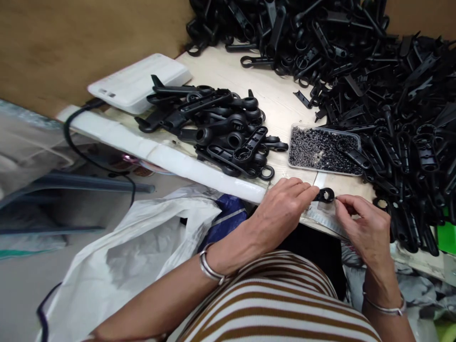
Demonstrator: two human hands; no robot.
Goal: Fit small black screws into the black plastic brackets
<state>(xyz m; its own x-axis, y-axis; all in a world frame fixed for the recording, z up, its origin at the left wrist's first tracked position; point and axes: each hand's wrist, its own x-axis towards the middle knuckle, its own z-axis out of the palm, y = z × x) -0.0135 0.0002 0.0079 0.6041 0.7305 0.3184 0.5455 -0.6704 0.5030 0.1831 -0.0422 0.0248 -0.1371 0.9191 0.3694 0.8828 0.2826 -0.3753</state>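
Observation:
My left hand [285, 204] is closed on a black plastic part [325, 195] at the table's front edge; the part's ringed end sticks out past the fingertips. My right hand [361, 221] pinches at the right side of that ring, with thumb and forefinger together; whatever lies between them is too small to make out. Just behind both hands stands a clear shallow tray [290, 147] full of tiny black pieces, with one black part lying across its right end.
A heap of black parts [356, 85] covers the back and right. Behind my left hand lies a smaller pile [228, 126], beside a white box [138, 83] with a black cable. A white bag [142, 237] hangs below the padded white edge [160, 154]. Something green [447, 232] sits far right.

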